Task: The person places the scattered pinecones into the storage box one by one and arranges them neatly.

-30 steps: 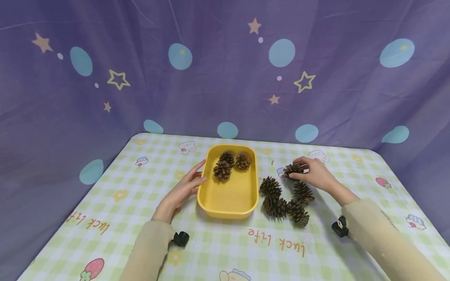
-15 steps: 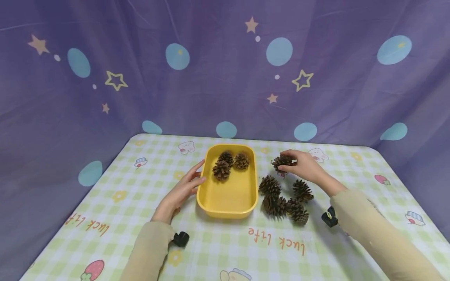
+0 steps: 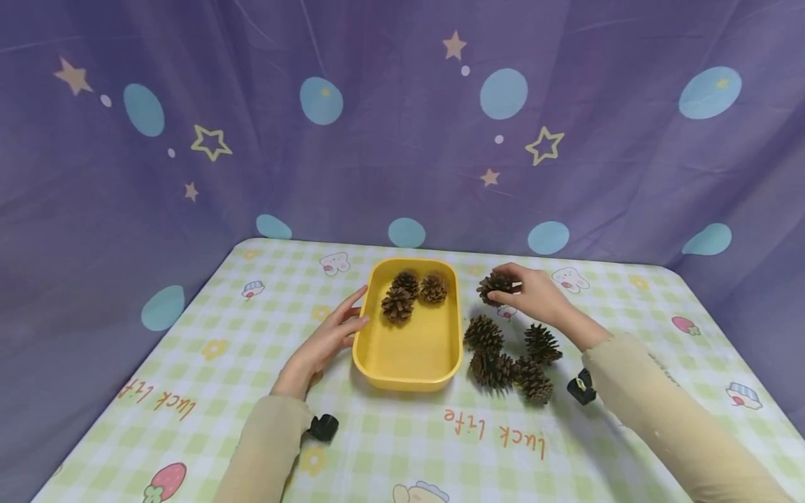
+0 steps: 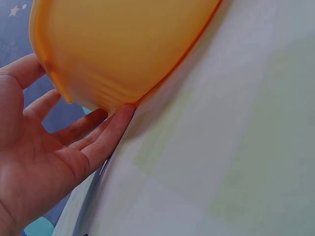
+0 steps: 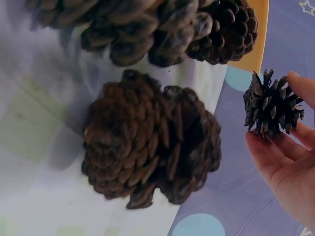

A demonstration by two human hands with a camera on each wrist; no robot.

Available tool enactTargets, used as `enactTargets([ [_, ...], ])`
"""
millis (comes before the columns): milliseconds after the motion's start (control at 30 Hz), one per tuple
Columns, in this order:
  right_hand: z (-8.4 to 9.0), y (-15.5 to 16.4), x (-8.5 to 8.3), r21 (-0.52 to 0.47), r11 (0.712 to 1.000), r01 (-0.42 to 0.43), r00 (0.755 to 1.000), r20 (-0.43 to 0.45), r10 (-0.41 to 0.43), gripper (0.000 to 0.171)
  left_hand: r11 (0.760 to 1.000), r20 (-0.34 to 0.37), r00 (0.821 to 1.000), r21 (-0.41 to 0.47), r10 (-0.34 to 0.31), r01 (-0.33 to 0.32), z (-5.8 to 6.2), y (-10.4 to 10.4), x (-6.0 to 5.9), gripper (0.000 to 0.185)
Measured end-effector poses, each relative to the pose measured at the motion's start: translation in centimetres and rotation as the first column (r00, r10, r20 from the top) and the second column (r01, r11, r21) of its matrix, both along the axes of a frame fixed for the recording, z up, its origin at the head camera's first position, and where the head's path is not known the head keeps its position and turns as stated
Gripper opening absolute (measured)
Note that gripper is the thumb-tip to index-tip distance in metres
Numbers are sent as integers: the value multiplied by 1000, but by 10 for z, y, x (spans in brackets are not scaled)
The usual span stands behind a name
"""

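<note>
A yellow tray (image 3: pixel 407 349) lies on the checked tablecloth with three pine cones (image 3: pixel 411 294) at its far end. My left hand (image 3: pixel 333 335) rests flat against the tray's left wall (image 4: pixel 123 59), its fingers (image 4: pixel 106 135) straight. My right hand (image 3: pixel 534 293) pinches one pine cone (image 3: pixel 495 286) (image 5: pixel 271 104) in the air just right of the tray's far corner. Several more pine cones (image 3: pixel 509 353) (image 5: pixel 152 137) lie on the cloth under and in front of that hand.
The table (image 3: pixel 189 391) is covered in a green-and-yellow checked cloth printed with cartoon pictures and "luck life". A purple curtain (image 3: pixel 377 140) with stars and dots hangs behind and along both sides.
My right hand has lifted the pine cone off the cloth and carried it left toward the tray. The left hand has stayed against the tray.
</note>
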State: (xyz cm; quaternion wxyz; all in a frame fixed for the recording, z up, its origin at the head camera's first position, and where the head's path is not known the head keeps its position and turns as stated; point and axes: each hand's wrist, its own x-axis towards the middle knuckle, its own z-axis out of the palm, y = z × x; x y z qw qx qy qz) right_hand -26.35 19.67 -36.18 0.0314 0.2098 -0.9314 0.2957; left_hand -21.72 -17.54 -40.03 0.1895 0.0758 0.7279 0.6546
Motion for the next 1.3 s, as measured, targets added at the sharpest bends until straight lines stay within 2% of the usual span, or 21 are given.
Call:
enactTargets([
  [167,3,-8,-1,-18,999,-30,999,-23,29,52,1000,-6,1000,-4,2,-2,6,2,4,62],
  [700,11,-30,-4,-58,996,-69,996,-59,66,48,1000,-2,1000,-10,0,0,5,1,5,61],
  [967,14,-47,-6,-104,990,-93,995,-31,90,50,1000,-2,1000,-14,3,-3,7,0,5,62],
  [1300,15,-63,-8,-17,989,-149,989,-30,148,56,1000,4,1000,-11,-5,5,5,0,3,62],
])
